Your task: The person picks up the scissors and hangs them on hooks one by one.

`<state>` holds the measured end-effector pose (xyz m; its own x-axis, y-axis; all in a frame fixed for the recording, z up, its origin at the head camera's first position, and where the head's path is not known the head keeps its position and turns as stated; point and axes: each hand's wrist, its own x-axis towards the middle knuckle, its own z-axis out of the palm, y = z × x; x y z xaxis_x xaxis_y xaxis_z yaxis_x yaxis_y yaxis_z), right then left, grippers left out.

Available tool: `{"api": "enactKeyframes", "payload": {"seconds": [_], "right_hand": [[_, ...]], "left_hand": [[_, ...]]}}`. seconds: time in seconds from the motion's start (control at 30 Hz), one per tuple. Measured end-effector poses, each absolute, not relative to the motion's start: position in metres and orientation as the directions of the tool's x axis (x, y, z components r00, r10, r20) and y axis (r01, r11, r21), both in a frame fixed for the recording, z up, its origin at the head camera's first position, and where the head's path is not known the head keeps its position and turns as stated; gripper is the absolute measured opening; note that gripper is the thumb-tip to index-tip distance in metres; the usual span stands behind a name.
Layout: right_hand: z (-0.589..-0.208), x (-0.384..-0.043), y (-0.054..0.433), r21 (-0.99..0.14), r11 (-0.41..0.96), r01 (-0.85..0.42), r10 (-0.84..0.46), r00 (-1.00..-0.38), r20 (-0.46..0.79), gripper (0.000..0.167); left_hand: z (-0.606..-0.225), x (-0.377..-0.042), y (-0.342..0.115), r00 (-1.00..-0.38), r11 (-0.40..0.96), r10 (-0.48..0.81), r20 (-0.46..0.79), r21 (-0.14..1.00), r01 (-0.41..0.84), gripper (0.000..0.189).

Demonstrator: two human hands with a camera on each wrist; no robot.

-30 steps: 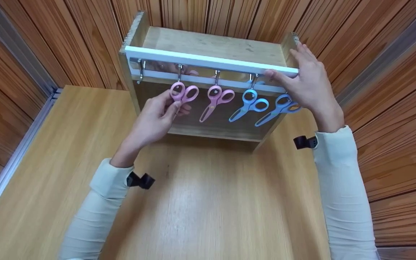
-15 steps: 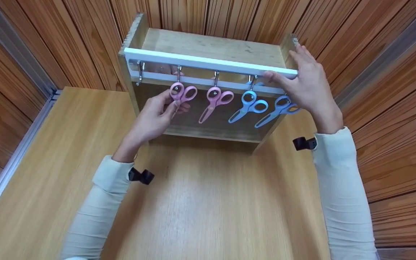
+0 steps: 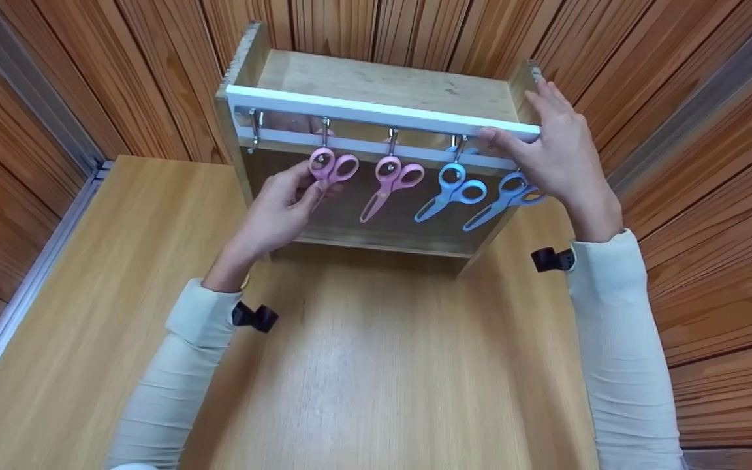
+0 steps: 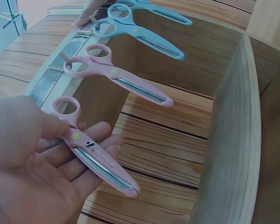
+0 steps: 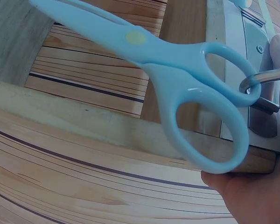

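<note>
My left hand (image 3: pixel 278 212) pinches pink scissors (image 3: pixel 333 166) that sit by a hook, with one handle loop at the hook tip. In the left wrist view the thumb presses on these scissors (image 4: pixel 95 151) near the pivot, and the fingers lie beneath. A second pair of pink scissors (image 3: pixel 382 189) and two pairs of blue scissors (image 3: pixel 440 196) hang from hooks further right. My right hand (image 3: pixel 565 153) holds the right corner of a wooden shelf (image 3: pixel 376 75), thumb on the white hook rail (image 3: pixel 376 112) and fingers along the side board. It partly covers the rightmost blue scissors (image 3: pixel 500 199).
The shelf stands on a wooden table (image 3: pixel 363 365) against wood-plank walls (image 3: pixel 62 72). Another metal hook (image 3: pixel 254 130) is at the rail's left end. A metal strip (image 3: pixel 30 274) runs along the table's left edge.
The left hand stays at the same pink scissors, with its fingers and wrist shifted slightly. The right hand keeps its place on the shelf corner.
</note>
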<state>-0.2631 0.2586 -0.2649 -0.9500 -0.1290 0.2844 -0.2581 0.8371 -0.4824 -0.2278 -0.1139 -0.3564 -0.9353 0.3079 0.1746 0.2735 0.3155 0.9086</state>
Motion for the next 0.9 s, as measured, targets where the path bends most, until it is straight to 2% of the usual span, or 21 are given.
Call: {"api": "enactKeyframes", "payload": {"seconds": [0.33,0.6,0.9], "right_hand": [[-0.263,-0.263,0.258,-0.468,0.85,-0.242,-0.127,-0.956,0.263,0.103],[-0.261,-0.264,0.258,-0.441,0.867,-0.234,-0.143,-0.963,0.23,0.11],[-0.259,-0.261,0.259,-0.421,0.88,-0.22,-0.134,-0.965,0.224,0.116]], "left_hand": [[-0.36,-0.218,-0.119,-0.946,0.394,0.253,0.205,0.871,0.294,0.036],[-0.375,-0.202,-0.131,-0.945,0.477,0.191,0.265,0.816,0.325,0.036],[-0.399,-0.181,-0.159,-0.949,0.585,0.148,0.278,0.749,0.31,0.036]]}}
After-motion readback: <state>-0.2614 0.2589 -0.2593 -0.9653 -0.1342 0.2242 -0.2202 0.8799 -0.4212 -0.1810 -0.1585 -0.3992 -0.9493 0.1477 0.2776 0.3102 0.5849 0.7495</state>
